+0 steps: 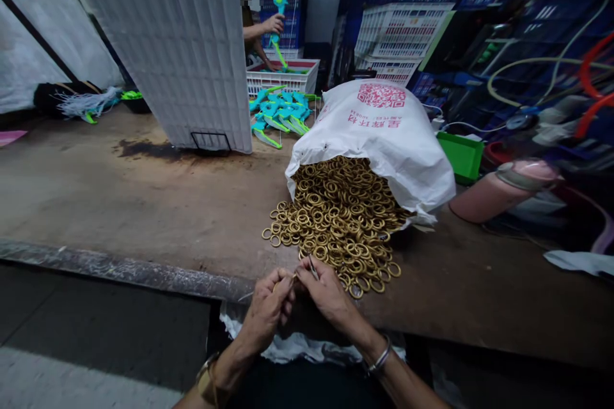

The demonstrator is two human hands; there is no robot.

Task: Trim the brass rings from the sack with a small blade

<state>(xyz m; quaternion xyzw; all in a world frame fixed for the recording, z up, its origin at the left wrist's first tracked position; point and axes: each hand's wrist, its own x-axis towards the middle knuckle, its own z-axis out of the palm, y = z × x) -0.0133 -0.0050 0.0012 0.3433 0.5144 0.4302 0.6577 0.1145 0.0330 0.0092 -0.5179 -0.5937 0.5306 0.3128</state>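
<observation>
Just in front of the table edge, my left hand [271,307] is closed in a pinch, with a bit of a gold ring [276,285] showing between its fingers. My right hand [326,291] meets it fingertip to fingertip. A slim, dark, blade-like tool [313,267] sticks up from the right fingers; its exact kind is unclear. Right behind the hands lies a heap of gold rings [330,220], spilling out of the mouth of a white woven sack [384,134] that rests on its side on the wooden table [144,204].
A grey ribbed panel [167,45] stands on the table, left of several blue-green toy bows [281,112]. Across the table, a person [256,29] holds another bow over a white crate [307,80]. To the right are a green tray [463,156] and a pink bottle [494,195].
</observation>
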